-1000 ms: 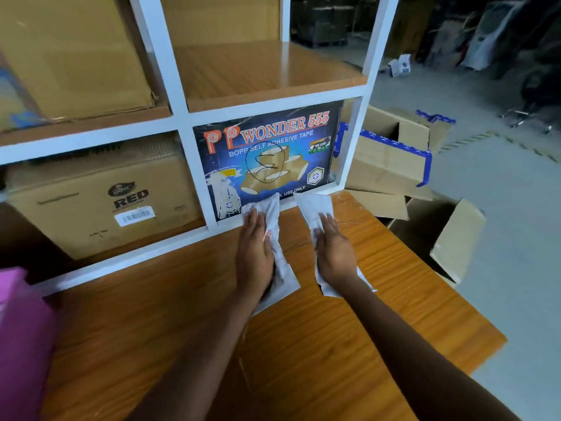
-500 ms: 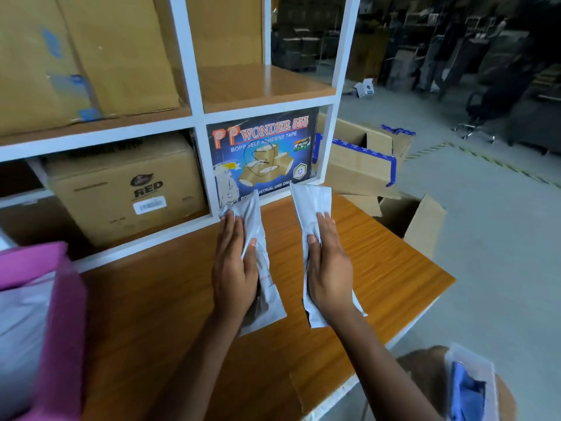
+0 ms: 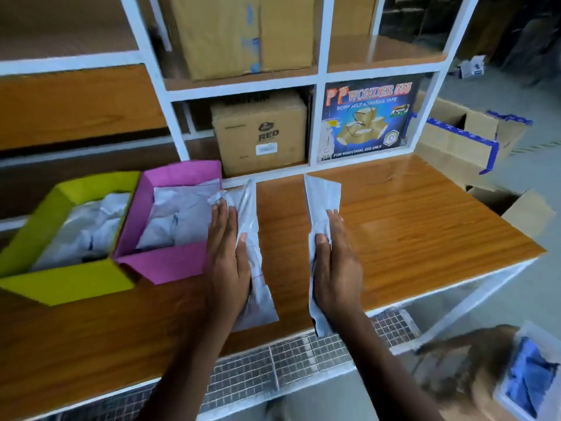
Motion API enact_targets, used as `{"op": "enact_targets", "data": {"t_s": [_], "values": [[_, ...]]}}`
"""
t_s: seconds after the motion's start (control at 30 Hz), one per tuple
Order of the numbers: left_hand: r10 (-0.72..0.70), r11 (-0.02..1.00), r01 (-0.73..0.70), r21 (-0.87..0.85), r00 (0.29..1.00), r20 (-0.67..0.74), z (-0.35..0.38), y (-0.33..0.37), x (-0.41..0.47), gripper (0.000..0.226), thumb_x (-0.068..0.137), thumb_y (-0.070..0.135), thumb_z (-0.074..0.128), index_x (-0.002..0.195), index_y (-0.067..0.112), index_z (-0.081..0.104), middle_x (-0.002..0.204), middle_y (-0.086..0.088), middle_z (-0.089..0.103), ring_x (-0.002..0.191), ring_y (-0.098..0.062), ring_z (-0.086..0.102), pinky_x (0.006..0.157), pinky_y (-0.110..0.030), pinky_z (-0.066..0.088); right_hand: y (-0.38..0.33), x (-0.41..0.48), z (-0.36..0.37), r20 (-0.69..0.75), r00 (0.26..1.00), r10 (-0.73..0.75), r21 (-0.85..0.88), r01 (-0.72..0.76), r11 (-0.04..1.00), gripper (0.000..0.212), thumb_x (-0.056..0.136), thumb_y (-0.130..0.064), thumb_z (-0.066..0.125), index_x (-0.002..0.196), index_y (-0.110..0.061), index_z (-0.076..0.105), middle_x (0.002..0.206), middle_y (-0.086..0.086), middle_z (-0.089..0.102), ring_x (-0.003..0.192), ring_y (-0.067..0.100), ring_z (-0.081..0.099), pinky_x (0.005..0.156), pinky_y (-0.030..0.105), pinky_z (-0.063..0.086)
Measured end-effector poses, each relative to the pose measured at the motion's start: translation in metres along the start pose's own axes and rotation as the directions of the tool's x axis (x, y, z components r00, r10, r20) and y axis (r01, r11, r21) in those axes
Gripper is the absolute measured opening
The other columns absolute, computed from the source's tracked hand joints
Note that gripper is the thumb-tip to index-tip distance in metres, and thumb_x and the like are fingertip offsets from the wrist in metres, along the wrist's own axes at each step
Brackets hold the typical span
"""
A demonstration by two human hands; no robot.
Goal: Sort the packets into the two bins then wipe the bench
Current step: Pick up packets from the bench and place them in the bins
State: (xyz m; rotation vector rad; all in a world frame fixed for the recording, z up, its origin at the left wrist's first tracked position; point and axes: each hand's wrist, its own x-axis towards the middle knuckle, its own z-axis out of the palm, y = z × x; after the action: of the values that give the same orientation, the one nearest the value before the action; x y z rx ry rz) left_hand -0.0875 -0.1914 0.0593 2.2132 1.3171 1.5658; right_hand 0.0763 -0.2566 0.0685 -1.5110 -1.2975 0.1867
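Two white packets lie on the wooden bench [image 3: 425,226]. My left hand [image 3: 227,256] presses flat on the left packet [image 3: 253,214], which lies right beside the pink bin [image 3: 170,264]. My right hand [image 3: 337,265] holds the right packet [image 3: 321,196] down on the bench, thumb over its left edge. The pink bin holds several white packets. To its left the yellow bin [image 3: 60,284] also holds white packets.
White shelving [image 3: 315,120] stands behind the bench with cardboard boxes [image 3: 261,132] and a blue tape carton [image 3: 367,120]. Open cardboard boxes [image 3: 461,138] sit on the floor at right. A tub with blue cloth [image 3: 528,381] is at the lower right. Wire mesh [image 3: 303,354] runs below the bench edge.
Both hands have slid the packets leftward and toward me along the bench. The view has swung left, bringing the pink and yellow bins fully into sight.
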Motion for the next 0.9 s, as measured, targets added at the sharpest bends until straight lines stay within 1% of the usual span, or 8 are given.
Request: {"op": "enact_targets", "data": {"t_s": [0.17, 0.27, 0.37, 0.47, 0.53, 0.6, 0.73, 0.9], "values": [[-0.035, 0.989, 0.044, 0.139, 0.997, -0.066, -0.090, -0.041, -0.004, 0.046, 0.098, 0.014, 0.042, 0.141, -0.004, 0.039, 0.153, -0.017, 0.028, 0.145, -0.026, 0.024, 0.114, -0.047, 0.029, -0.058, -0.023, 0.063, 0.093, 0.993, -0.079, 0.100, 0.069, 0.993, 0.048, 0.102, -0.031, 0.032, 0.147, -0.014, 0.036, 0.154, 0.004, 0.036, 0.143, 0.012, 0.030, 0.113, 0.033, 0.032], [-0.031, 0.976, 0.056, 0.210, 0.992, -0.121, -0.138, -0.072, 0.000, 0.048, 0.099, 0.020, 0.042, 0.140, -0.005, 0.040, 0.152, -0.017, 0.030, 0.144, -0.027, 0.026, 0.115, -0.043, 0.029, -0.091, -0.032, 0.105, 0.130, 0.979, -0.156, 0.148, 0.136, 0.980, 0.047, 0.103, -0.031, 0.030, 0.148, -0.017, 0.033, 0.155, 0.003, 0.034, 0.144, 0.011, 0.029, 0.113, 0.031, 0.032], [-0.036, 0.966, 0.073, 0.247, 0.988, -0.149, -0.182, -0.111, 0.010, 0.052, 0.099, 0.026, 0.039, 0.140, -0.006, 0.039, 0.152, -0.016, 0.029, 0.144, -0.025, 0.025, 0.116, -0.035, 0.027, -0.126, -0.032, 0.152, 0.146, 0.968, -0.203, 0.159, 0.179, 0.971, 0.048, 0.103, -0.030, 0.031, 0.148, -0.014, 0.033, 0.155, 0.002, 0.034, 0.145, 0.010, 0.026, 0.115, 0.029, 0.030], [-0.040, 0.960, 0.077, 0.270, 0.989, -0.143, -0.222, -0.158, 0.026, 0.053, 0.099, 0.028, 0.039, 0.140, -0.005, 0.039, 0.153, -0.016, 0.029, 0.144, -0.025, 0.025, 0.117, -0.038, 0.026, -0.157, -0.026, 0.207, 0.160, 0.961, -0.225, 0.155, 0.201, 0.967, 0.049, 0.104, -0.033, 0.030, 0.149, -0.015, 0.031, 0.156, 0.002, 0.032, 0.146, 0.010, 0.022, 0.116, 0.026, 0.027], [-0.021, 0.954, 0.058, 0.295, 0.992, -0.125, -0.243, -0.193, 0.039, 0.052, 0.098, 0.027, 0.040, 0.140, -0.005, 0.040, 0.151, -0.018, 0.032, 0.143, -0.026, 0.027, 0.116, -0.040, 0.027, -0.174, -0.021, 0.245, 0.183, 0.958, -0.220, 0.113, 0.202, 0.973, 0.051, 0.104, -0.037, 0.028, 0.151, -0.017, 0.028, 0.158, 0.002, 0.027, 0.147, 0.009, 0.017, 0.116, 0.024, 0.024], [-0.046, 0.949, 0.069, 0.309, 0.996, -0.080, -0.261, -0.230, 0.052, 0.054, 0.099, 0.031, 0.037, 0.141, -0.003, 0.039, 0.152, -0.017, 0.032, 0.144, -0.026, 0.026, 0.116, -0.040, 0.027, -0.190, -0.016, 0.286, 0.190, 0.957, -0.217, 0.055, 0.211, 0.976, 0.053, 0.103, -0.040, 0.026, 0.151, -0.016, 0.028, 0.159, 0.002, 0.025, 0.148, 0.010, 0.015, 0.116, 0.025, 0.023], [-0.111, 0.944, 0.108, 0.311, 0.994, -0.009, -0.277, -0.288, 0.082, 0.059, 0.098, 0.037, 0.029, 0.141, -0.002, 0.039, 0.153, -0.016, 0.029, 0.144, -0.026, 0.023, 0.116, -0.040, 0.027, -0.211, -0.005, 0.348, 0.203, 0.952, -0.228, -0.011, 0.235, 0.972, 0.055, 0.103, -0.038, 0.027, 0.149, -0.009, 0.031, 0.158, 0.009, 0.027, 0.148, 0.018, 0.019, 0.118, 0.035, 0.026], [-0.086, 0.932, 0.044, 0.360, 0.991, 0.101, -0.268, -0.340, 0.112, 0.057, 0.099, 0.032, 0.028, 0.133, -0.010, 0.047, 0.144, -0.024, 0.041, 0.138, -0.034, 0.035, 0.113, -0.043, 0.029, -0.225, 0.012, 0.410, 0.219, 0.955, -0.201, -0.171, 0.241, 0.955, 0.055, 0.102, -0.033, 0.025, 0.145, 0.000, 0.036, 0.153, 0.019, 0.032, 0.144, 0.029, 0.027, 0.116, 0.043, 0.029]]}}
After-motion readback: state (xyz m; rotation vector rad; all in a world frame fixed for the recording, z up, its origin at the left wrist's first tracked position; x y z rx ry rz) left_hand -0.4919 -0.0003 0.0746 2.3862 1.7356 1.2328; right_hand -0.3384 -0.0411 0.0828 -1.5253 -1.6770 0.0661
